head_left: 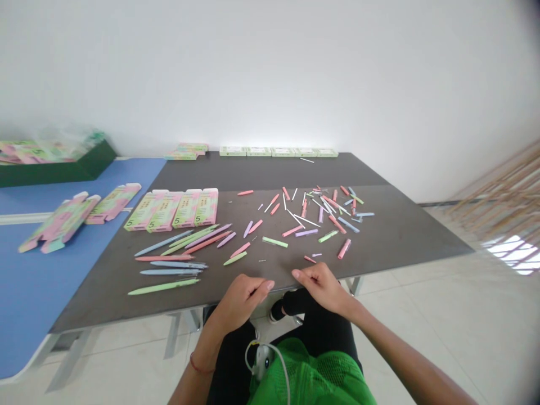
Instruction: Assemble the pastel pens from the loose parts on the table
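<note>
My left hand rests at the front edge of the dark table, its fingers curled in and its thumb on top. Just across from it, my right hand lies at the same edge, also closed, and no object shows in either one. Beyond the right hand are a small pink pen piece and a pink barrel. A green pen part lies beyond the left hand. Whole pens, among them a green pen, lie to the left. Many loose barrels and white refills are scattered ahead.
Several pink-and-green cartons stand in a row at the left, with flattened cartons on the blue table beside them. Green boxes line the back edge near the wall. A dark green bin sits far left.
</note>
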{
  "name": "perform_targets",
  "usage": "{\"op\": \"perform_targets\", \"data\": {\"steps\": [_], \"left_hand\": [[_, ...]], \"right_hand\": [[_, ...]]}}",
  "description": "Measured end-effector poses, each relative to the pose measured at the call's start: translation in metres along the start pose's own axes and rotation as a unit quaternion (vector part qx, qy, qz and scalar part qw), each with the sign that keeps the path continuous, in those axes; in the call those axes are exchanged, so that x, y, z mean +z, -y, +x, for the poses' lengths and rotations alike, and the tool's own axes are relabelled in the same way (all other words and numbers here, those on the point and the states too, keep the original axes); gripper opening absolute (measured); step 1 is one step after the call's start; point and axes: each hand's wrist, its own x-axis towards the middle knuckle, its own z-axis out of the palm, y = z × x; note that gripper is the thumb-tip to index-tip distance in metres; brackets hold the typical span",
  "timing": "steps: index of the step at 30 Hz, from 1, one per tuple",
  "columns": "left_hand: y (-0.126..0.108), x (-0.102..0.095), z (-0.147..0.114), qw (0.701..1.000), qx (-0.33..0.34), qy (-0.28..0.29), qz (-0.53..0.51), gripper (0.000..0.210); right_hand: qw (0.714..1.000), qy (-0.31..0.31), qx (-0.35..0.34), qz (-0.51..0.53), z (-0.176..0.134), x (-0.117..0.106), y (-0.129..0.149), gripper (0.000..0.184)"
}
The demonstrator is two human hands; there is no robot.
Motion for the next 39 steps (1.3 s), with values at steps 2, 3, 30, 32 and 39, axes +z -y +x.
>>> {"op": "perform_targets", "data": {"steps": [2,3,30,32,39], "left_hand": [[0.001,0.0,0.0,1.0,-0.003,0.003,0.002,0.053],[0.001,-0.001,0.0,1.0,-0.003,0.005,0.004,0.053],[-0.001,-0.002,0.001,1.0,-0.014,0.012,-0.001,0.052],[-0.001,-0.002,0.001,1.0,-0.013,0.013,-0.003,0.052],[-0.002,-0.004,0.001,1.0,-0.02,0.013,0.003,0.052]], "right_hand": [[1.0,0.005,0.026,0.012,0.002,0.005,-0.009,0.066],[0.999,0.006,0.032,0.023,0.003,0.007,-0.012,0.067],[0.996,-0.012,0.056,0.075,-0.002,0.011,-0.015,0.066],[0.995,-0.011,0.059,0.073,-0.002,0.01,-0.014,0.066],[0.995,-0.01,0.06,0.084,-0.003,0.01,-0.012,0.066]]}}
